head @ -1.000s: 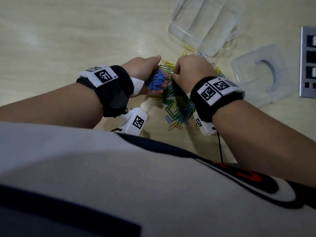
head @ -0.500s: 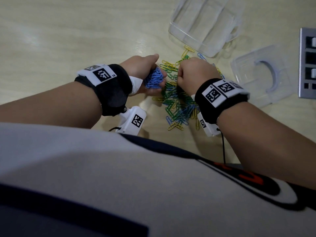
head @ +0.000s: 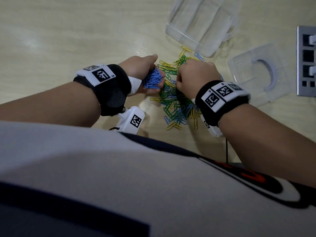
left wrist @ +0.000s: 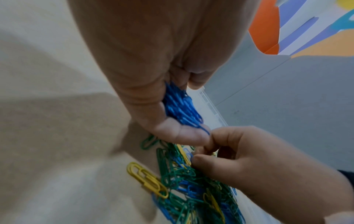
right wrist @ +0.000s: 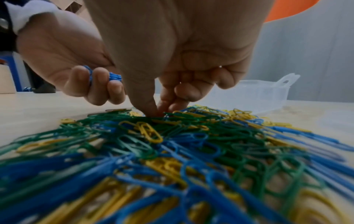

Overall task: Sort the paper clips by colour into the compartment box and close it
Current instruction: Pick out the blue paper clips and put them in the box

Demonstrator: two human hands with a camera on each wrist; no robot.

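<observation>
Dozens of glossy wire paper clips (head: pixel 176 103) lie heaped on the table (head: pixel 68 40) beside the clear compartment box (head: pixel 201 24); the left hand (head: pixel 142 69) clutches blue clips (head: pixel 153 79), the right hand (head: pixel 195 76) pinches into the heap.

Over the pale wooden table (left wrist: pixel 47 121), the left hand (left wrist: pixel 153 60) curls round a bunch of blue plastic-coated paper clips (left wrist: pixel 182 107), while the right hand (left wrist: pixel 258 163) pinches with thumb and fingers into the mixed heap of green, yellow and blue paper clips (left wrist: pixel 187 189) just beneath.
</observation>
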